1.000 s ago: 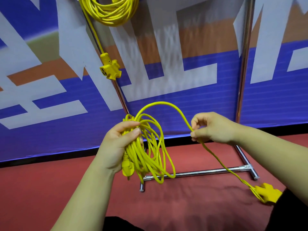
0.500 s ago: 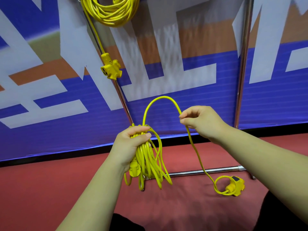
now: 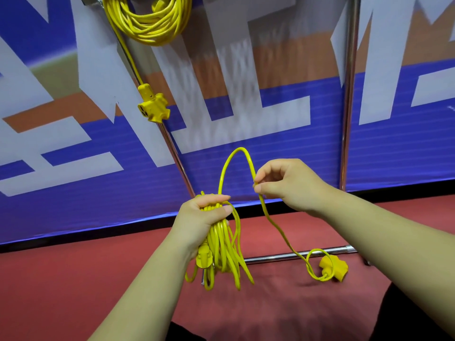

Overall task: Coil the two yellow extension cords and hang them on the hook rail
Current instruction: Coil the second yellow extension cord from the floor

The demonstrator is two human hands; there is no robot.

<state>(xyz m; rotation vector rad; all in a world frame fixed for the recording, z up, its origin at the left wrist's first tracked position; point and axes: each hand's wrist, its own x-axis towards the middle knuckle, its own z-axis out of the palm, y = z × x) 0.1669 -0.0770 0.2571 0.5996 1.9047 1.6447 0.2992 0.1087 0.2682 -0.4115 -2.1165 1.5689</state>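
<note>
The left hand (image 3: 199,217) is closed around the top of a bundle of yellow cord loops (image 3: 222,249), thumb laid across the strands; the loops hang below the fist, and a yellow plug (image 3: 203,257) dangles just under the wrist. From the top of that grip one strand rises in a narrow arch (image 3: 237,156) and comes down to the right hand (image 3: 285,183), which pinches it between thumb and forefinger, the other fingers curled loosely. Below the pinch the cord runs down and to the right, makes a small loop and ends in a yellow three-way socket (image 3: 332,267) lying on the floor.

The floor (image 3: 73,279) is red carpet. Behind it stands a blue, white and orange banner (image 3: 270,134). A chrome rack frame (image 3: 347,107) stands in front of the banner, with a slanted pole on the left and a low crossbar (image 3: 283,255) just behind the hanging loops and the socket.

The other yellow cord (image 3: 147,23) hangs already coiled at the top of the frame, well above the hands, its own socket end (image 3: 154,107) dangling beside the slanted pole. Dark clothing shows at the lower edge.
</note>
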